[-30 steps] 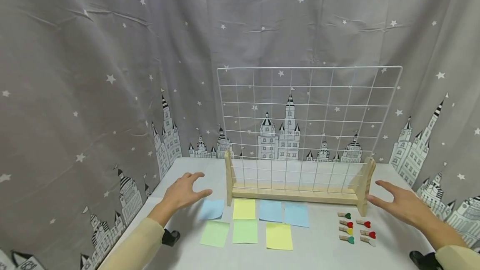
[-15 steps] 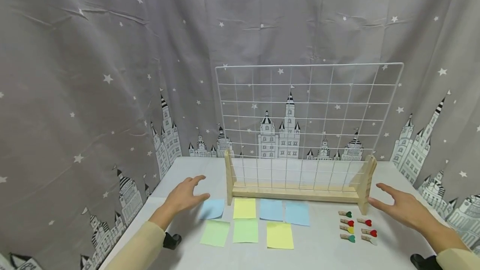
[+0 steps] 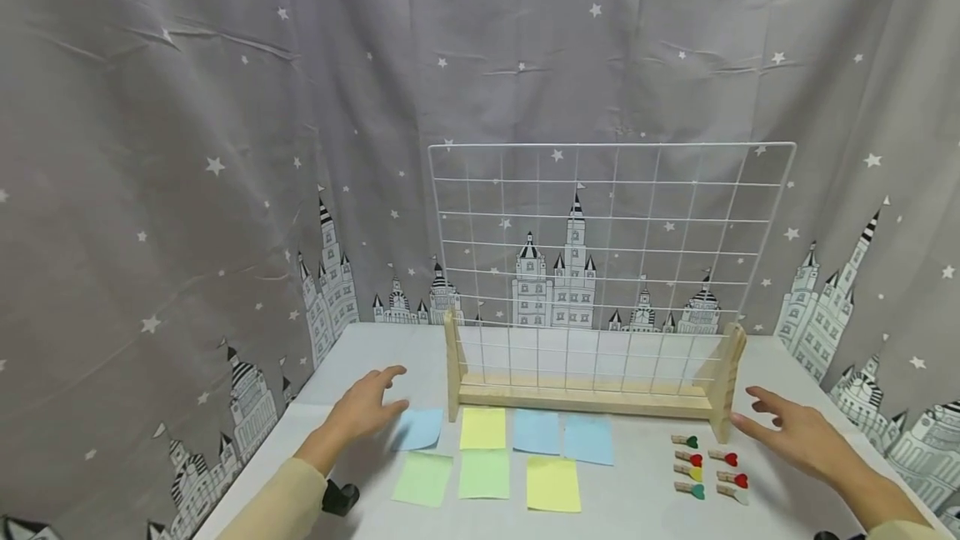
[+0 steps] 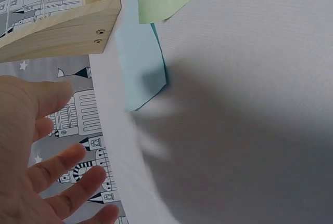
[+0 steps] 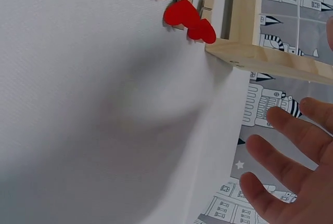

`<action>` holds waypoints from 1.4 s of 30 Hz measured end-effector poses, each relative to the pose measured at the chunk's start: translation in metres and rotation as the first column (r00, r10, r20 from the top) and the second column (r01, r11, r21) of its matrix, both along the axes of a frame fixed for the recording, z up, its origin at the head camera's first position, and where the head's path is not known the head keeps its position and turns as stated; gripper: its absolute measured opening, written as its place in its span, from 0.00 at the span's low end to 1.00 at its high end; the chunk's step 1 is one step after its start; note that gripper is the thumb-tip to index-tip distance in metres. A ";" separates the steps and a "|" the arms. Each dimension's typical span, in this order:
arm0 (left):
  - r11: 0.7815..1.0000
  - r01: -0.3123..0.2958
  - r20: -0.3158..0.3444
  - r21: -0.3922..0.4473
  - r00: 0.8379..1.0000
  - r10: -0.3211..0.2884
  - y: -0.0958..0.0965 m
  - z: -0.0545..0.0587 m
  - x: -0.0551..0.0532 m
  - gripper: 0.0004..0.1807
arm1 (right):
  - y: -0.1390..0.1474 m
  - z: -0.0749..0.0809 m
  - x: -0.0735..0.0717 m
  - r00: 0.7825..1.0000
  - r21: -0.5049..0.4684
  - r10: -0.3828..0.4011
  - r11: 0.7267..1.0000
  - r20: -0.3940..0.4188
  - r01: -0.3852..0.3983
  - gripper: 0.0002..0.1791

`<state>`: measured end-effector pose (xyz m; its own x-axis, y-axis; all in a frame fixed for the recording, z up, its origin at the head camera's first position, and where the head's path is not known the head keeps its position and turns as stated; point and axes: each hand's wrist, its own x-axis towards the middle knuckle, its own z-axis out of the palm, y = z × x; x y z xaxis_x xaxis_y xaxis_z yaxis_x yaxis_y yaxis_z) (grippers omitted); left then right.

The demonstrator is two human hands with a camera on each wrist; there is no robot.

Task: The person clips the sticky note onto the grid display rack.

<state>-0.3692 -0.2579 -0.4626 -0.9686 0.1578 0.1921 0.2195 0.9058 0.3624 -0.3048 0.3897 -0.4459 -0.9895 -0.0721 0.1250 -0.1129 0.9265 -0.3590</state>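
Observation:
My left hand (image 3: 360, 408) hovers over the table's left side with its fingers spread and nothing in them. Just right of it lies a blue sticky note (image 3: 416, 430), whose corner curls up in the left wrist view. More notes, such as a yellow sticky note (image 3: 483, 428) and a green sticky note (image 3: 483, 474), lie in two rows. On the other side, my right hand (image 3: 795, 438) is also empty, fingers loosely extended, right of several small wooden clothespins with coloured hearts. A red-heart clothespin (image 3: 723, 457) is among the nearest to it.
A white wire grid (image 3: 615, 248) stands upright in a wooden base (image 3: 585, 397) behind the notes. Its right end post (image 3: 726, 382) is close to my right fingertips. A grey curtain (image 3: 225, 107) with stars and castles hangs behind the white table (image 3: 622, 507).
The head view has tilted slightly, so the grid, notes and clothespins appear a little lower. Both hands stay near the same places; the right fingers have shifted slightly.

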 end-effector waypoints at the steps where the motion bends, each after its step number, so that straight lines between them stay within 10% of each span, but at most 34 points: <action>1: 1.000 -0.003 -0.001 0.004 1.000 0.003 0.000 -0.001 0.000 0.32 | 0.000 0.000 0.000 1.000 0.001 0.000 1.000 0.005 0.000 0.44; 42: 0.990 -0.101 0.083 0.097 0.992 0.093 0.008 -0.035 -0.001 0.18 | -0.017 -0.024 0.001 0.998 -0.065 -0.024 0.997 0.060 0.027 0.39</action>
<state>-0.3698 -0.2497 -0.4972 -0.9910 0.0459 0.1257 0.0997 0.8796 0.4651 -0.3035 0.3727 -0.4694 -0.9967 -0.0403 0.0702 -0.0664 0.9028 -0.4248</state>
